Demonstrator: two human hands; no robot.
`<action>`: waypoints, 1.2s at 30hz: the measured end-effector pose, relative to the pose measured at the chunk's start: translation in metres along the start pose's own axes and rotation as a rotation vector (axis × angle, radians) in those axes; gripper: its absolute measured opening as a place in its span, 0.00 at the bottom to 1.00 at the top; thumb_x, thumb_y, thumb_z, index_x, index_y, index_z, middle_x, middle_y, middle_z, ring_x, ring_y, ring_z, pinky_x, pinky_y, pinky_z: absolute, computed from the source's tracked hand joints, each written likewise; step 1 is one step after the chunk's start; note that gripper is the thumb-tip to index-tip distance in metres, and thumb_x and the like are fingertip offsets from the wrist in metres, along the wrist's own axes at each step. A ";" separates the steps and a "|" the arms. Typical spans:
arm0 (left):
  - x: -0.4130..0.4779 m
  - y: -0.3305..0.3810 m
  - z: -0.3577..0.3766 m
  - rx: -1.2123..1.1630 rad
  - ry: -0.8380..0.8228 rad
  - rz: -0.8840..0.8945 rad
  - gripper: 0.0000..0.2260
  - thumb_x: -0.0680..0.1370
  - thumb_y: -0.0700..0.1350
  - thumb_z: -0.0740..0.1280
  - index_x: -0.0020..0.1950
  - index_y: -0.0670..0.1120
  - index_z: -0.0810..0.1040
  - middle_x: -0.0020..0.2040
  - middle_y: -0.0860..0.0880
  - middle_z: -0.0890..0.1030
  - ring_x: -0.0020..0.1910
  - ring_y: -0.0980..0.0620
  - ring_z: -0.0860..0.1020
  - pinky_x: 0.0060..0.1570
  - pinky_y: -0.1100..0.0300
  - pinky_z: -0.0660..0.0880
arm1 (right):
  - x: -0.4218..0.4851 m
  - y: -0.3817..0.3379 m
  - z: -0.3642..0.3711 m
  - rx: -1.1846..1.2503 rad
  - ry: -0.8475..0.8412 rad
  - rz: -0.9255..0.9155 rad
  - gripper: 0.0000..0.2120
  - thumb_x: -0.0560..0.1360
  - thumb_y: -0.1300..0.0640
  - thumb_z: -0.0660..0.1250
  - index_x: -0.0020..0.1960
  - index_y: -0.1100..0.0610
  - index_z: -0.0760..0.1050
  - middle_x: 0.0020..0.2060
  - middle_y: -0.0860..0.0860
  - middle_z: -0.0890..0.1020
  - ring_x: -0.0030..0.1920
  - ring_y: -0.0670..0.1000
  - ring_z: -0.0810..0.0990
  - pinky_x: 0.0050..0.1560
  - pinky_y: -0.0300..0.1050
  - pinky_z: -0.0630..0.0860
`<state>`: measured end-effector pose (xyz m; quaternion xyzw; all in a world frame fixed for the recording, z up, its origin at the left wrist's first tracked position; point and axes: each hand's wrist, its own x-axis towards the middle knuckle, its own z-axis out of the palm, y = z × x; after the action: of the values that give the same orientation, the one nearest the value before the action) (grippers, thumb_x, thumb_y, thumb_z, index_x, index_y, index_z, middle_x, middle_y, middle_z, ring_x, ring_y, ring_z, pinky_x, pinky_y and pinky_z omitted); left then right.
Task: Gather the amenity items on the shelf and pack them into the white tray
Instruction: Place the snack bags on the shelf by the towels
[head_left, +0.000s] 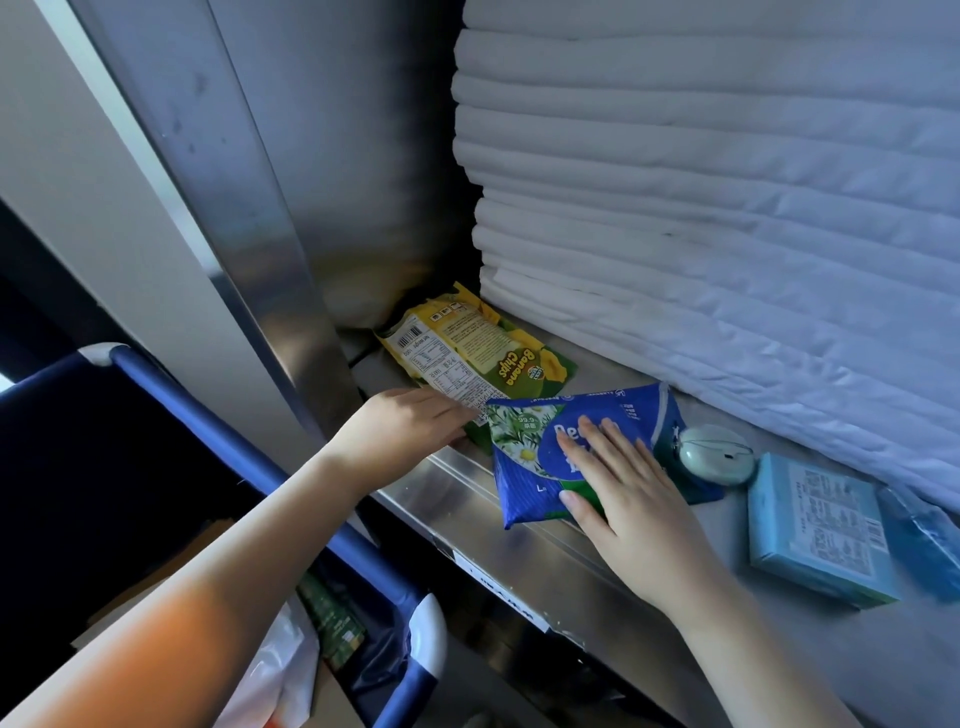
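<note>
Pressing down with fingers spread flat, the right grip (639, 499) pins the blue wipes pack (524, 452) to the metal shelf (467, 499), which keeps its slick, pillowy film from sliding off the lip. The left grip (410, 423) reaches straight-fingered to the crinkly yellow banana chips bag (483, 348); the pack's corner hides whether it pinches. Just right of the right grip sit a smooth rounded pale case (717, 454) and a light blue carton (815, 525). The white tray is out of view.
</note>
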<state>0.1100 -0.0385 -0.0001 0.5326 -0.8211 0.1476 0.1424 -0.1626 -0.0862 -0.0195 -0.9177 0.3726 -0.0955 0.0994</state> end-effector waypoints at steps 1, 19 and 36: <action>0.001 0.000 0.001 0.002 -0.004 0.025 0.14 0.67 0.37 0.76 0.52 0.42 0.83 0.47 0.46 0.84 0.44 0.48 0.82 0.37 0.57 0.80 | 0.000 0.000 0.000 0.000 -0.002 0.001 0.26 0.80 0.43 0.53 0.75 0.49 0.57 0.75 0.49 0.58 0.76 0.51 0.52 0.74 0.45 0.45; 0.031 0.008 0.002 -0.014 0.099 -0.158 0.05 0.68 0.32 0.71 0.42 0.40 0.81 0.38 0.45 0.80 0.36 0.45 0.80 0.29 0.57 0.76 | 0.001 0.001 0.000 0.015 -0.006 0.004 0.27 0.79 0.41 0.49 0.76 0.46 0.54 0.76 0.47 0.57 0.76 0.48 0.49 0.73 0.41 0.40; 0.058 0.006 -0.033 0.018 0.269 -0.273 0.04 0.73 0.37 0.67 0.45 0.40 0.81 0.40 0.43 0.79 0.39 0.42 0.79 0.30 0.53 0.77 | 0.000 0.004 0.003 0.022 -0.004 -0.004 0.27 0.79 0.41 0.48 0.76 0.45 0.50 0.77 0.46 0.52 0.76 0.46 0.46 0.73 0.40 0.38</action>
<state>0.0846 -0.0712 0.0525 0.6160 -0.7133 0.2040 0.2647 -0.1647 -0.0883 -0.0240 -0.9174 0.3696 -0.0981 0.1101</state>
